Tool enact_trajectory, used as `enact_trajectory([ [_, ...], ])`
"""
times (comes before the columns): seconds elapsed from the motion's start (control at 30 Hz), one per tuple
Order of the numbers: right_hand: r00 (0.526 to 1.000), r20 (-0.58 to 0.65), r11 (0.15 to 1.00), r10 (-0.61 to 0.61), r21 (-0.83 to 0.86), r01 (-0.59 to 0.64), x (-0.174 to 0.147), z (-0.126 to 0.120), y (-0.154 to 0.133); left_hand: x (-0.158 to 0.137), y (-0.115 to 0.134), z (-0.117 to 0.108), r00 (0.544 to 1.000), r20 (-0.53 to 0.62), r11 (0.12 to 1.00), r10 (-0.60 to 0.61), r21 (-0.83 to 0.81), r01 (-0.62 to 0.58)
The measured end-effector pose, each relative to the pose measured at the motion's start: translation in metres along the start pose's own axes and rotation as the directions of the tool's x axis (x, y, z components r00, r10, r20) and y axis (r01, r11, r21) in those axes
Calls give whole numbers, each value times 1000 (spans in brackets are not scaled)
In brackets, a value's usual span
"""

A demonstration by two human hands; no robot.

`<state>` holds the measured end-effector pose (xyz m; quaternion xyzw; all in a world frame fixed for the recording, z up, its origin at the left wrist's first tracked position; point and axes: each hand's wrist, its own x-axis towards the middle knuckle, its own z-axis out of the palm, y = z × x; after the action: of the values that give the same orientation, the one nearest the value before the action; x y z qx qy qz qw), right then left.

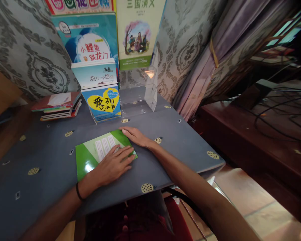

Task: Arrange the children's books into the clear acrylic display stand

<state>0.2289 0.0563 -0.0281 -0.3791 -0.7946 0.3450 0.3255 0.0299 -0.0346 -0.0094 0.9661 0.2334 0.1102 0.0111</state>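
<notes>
A green book (86,159) lies closed on the blue-grey tablecloth, with white text panels on its upper side. My left hand (114,164) rests flat across its lower right part, fingers stretched out and slightly spread. At the book's top right corner, my right hand (136,136) touches the edge with fingers extended; the undersides of its fingers are hidden. Just behind the book stands a clear display rack (152,88). It carries a blue book with a yellow heart (104,103), a pale blue book (95,75), a teal book (87,33) and a light green book (137,36).
A stack of books (59,103) sits at the back left of the table (50,144). Patterned wallpaper (190,36) and a tied purple curtain (203,70) rise behind. To the right, a dark red wooden surface (230,124) bears tangled black cables (273,117).
</notes>
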Motion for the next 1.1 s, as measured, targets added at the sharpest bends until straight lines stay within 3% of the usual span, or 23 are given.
enact_trajectory([
  [0.27,1000,-3,1000,-11,-16,11,0,0,-1,-12,15,-4,996,59,992,-66,108,59],
  [0.47,1000,6,999,-29,-34,29,1,0,-2,-45,14,-7,958,15,939,-287,203,278],
  [0.57,999,15,998,-46,-36,47,1,0,-3,-60,11,-5,945,-2,920,-328,225,320],
  [0.83,996,24,993,-81,-89,83,0,3,-1,-59,14,-2,939,126,912,-321,310,270],
  [1.1,992,43,983,-120,-137,125,-1,3,-1,-65,14,-7,952,161,911,-262,366,189],
])
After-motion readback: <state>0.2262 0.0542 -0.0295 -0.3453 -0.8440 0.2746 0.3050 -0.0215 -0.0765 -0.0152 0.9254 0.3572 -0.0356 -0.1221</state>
